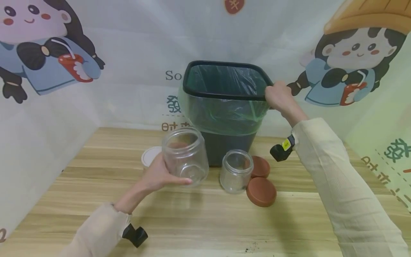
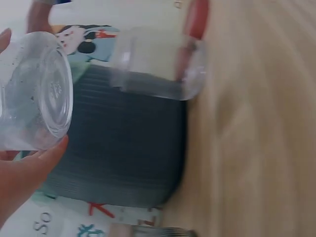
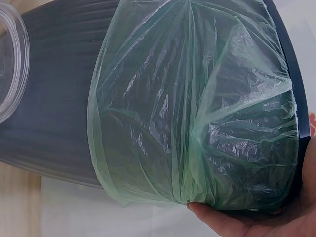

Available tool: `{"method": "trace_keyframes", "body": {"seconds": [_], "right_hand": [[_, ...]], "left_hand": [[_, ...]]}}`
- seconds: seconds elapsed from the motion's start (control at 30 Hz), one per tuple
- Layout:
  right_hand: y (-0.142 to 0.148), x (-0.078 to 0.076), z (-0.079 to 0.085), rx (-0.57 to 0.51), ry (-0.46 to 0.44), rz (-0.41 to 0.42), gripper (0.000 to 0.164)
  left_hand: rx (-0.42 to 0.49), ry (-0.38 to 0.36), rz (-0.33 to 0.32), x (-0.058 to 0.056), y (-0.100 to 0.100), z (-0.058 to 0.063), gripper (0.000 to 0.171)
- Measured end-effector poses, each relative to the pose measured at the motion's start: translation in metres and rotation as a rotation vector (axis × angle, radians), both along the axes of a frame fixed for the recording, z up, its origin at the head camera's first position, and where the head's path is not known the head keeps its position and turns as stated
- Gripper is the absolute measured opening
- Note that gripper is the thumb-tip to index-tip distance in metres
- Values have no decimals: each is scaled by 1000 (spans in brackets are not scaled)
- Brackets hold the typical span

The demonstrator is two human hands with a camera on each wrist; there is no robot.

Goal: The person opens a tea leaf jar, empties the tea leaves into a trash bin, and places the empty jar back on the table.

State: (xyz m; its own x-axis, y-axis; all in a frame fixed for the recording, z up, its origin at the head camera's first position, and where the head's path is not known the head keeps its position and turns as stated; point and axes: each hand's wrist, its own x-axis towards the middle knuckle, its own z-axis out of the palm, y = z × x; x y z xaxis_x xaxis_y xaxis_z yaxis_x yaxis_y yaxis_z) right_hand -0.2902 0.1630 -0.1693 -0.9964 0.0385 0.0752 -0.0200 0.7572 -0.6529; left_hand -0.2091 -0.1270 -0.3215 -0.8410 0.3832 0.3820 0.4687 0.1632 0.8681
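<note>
My left hand [image 1: 155, 175] grips an uncapped clear jar [image 1: 197, 159], raised over the table in front of the trash bin [image 1: 224, 146]. In the left wrist view the jar's round base [image 2: 57, 91] faces the camera and its inside looks empty, with a few dark specks on the wall. At the bin's right corner, my right hand [image 1: 280, 96] holds the black rim [image 1: 221, 95]. A thin green bag [image 3: 148, 113] lines the bin and hangs folded over its outside; the right thumb [image 3: 212, 217] presses near the bag's gathered edge.
A second clear jar [image 1: 236, 180] stands open before the bin, beside two reddish-brown lids [image 1: 261, 192]. Behind the left hand is a white-topped container [image 1: 151, 155]. Dark crumbs [image 1: 252, 247] dot the wood table's near side. Printed cloth [image 1: 135, 53] hangs behind the bin.
</note>
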Motion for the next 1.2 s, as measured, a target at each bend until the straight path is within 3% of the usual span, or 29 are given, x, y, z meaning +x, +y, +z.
{"method": "trace_keyframes", "body": {"seconds": [0.2, 0.5, 0.83, 1.0, 1.2], "right_hand": [[1, 0, -2, 11, -7, -4, 32], [2, 1, -3, 12, 1, 23, 35], [1, 1, -3, 10, 13, 14, 35], [1, 1, -2, 19, 15, 5, 39], [1, 1, -1, 30, 6, 11, 42]], "left_hand": [[-135, -45, 21, 1, 5, -27, 85], [-286, -100, 101, 1, 14, -49, 82], [-287, -172, 286, -5, 26, -62, 87], [-251, -182, 321, -11, 32, -68, 98], [-257, -141, 348, -17, 37, -72, 102]]}}
